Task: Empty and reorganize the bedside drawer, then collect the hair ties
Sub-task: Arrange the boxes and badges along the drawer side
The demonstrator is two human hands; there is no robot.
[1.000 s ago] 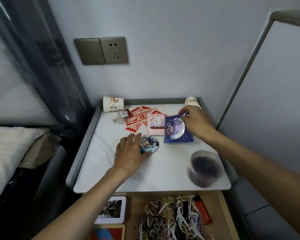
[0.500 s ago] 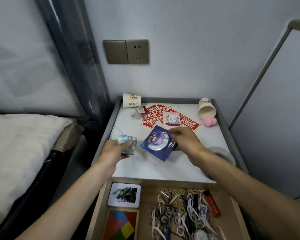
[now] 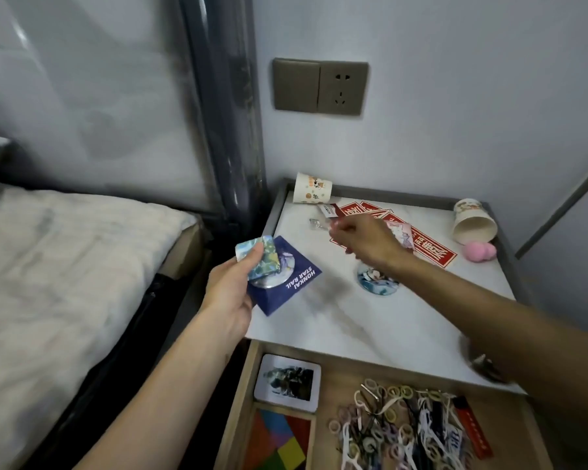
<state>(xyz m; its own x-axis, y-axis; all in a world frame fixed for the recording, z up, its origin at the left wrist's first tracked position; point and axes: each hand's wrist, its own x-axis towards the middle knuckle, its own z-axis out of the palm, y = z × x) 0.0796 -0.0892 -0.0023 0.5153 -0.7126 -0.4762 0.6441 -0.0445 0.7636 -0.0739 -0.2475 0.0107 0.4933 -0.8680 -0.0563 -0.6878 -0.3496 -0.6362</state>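
My left hand (image 3: 230, 293) holds a small square printed tile (image 3: 259, 257) stacked on a blue packet with a round badge (image 3: 286, 283), above the left edge of the white bedside tabletop (image 3: 353, 327). My right hand (image 3: 365, 239) reaches over the red stickers (image 3: 433, 251) toward a small clear item (image 3: 316, 223) at the back; its fingers are loosely bent and blurred, holding nothing I can see. A round badge (image 3: 377, 283) lies under my right wrist. The open wooden drawer (image 3: 252, 368) below holds a heap of hair ties (image 3: 387, 432).
Two paper cups (image 3: 311, 189) (image 3: 474, 220) lie tipped at the back, beside a pink sponge (image 3: 479, 251) and a pink card (image 3: 403, 234). In the drawer are a white picture tile (image 3: 287, 381), a coloured puzzle (image 3: 279, 435) and a red lighter (image 3: 472, 429). The bed (image 3: 65, 266) is left.
The blue packet has passed from my right hand into my left, under the square tile. My right hand has let go and moved to the back over the red stickers.
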